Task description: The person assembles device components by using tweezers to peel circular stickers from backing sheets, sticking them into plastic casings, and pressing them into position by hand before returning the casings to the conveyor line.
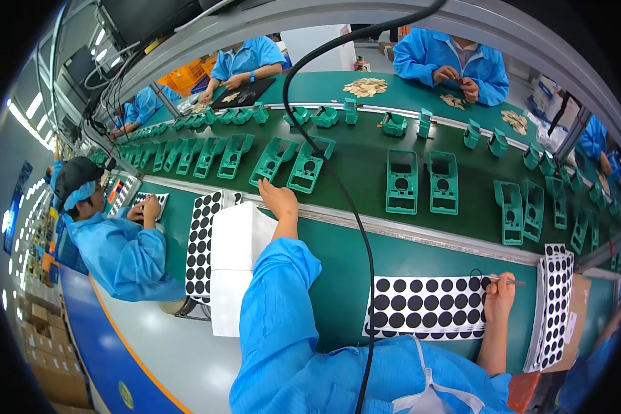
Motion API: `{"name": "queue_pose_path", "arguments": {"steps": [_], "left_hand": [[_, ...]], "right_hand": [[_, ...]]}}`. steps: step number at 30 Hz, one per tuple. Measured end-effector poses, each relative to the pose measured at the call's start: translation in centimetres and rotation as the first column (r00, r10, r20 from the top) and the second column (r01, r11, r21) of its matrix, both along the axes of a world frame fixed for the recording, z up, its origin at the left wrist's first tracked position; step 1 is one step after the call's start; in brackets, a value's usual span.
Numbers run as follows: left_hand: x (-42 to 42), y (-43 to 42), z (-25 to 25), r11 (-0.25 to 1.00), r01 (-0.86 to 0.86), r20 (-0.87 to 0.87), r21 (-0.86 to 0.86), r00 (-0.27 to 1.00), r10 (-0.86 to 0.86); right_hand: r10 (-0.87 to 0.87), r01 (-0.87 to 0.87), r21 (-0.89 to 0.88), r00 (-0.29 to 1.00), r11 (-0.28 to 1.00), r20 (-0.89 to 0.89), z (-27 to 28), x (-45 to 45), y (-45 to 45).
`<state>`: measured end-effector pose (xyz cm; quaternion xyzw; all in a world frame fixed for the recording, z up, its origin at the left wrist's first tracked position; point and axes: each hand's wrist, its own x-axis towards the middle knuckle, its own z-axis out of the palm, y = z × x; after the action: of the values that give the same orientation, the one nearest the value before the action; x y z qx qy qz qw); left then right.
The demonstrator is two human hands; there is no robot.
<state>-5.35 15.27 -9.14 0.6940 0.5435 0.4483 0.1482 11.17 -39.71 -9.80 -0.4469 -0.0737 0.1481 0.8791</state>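
My left hand [279, 200] reaches to the near edge of the belt. Its fingers are stretched out, with the fingertips at the lower end of a green plastic housing [274, 157]; a firm grip on it does not show. Beside it lies another green housing [312, 165]. My right hand [499, 298] is closed around a pair of tweezers [512, 281], over the right end of a white sheet of black round stickers [428, 303]. A thin dark ring-like shape shows near the tweezers' left end; I cannot make out what it is.
Green housings line the belt [355, 186]. A black cable [355, 214] hangs across the view. White paper [238, 241] and a sticker stack [201, 241] lie left, another stack [553, 303] right. A co-worker [127, 241] sits at left; others work across the belt.
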Motion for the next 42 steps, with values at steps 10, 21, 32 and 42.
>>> {"name": "queue_pose_path", "arguments": {"steps": [10, 21, 32, 42], "left_hand": [[0.9, 1.6, 0.2, 0.993, -0.102, -0.366, -0.053, 0.928, 0.076], [0.9, -1.4, 6.3, 0.988, -0.043, 0.131, 0.147, 0.991, 0.023], [-3.5, -27.6, 4.7, 0.736, 0.67, 0.001, 0.101, 0.739, -0.673], [-4.9, -37.8, 3.8, 0.307, 0.82, -0.271, -0.483, 0.194, -0.943]], "right_hand": [[0.013, -0.013, 0.011, 1.0, 1.0, 0.007, 0.3, 0.2, 0.3], [0.021, -0.022, 0.02, 0.999, 1.0, 0.038, -0.4, 0.5, 0.7], [0.046, -0.052, 0.132, 0.998, 0.99, 0.046, -1.2, 0.8, 1.1], [0.052, -0.065, 0.151, 0.995, 0.986, 0.091, -0.4, -0.4, 2.5]]}}
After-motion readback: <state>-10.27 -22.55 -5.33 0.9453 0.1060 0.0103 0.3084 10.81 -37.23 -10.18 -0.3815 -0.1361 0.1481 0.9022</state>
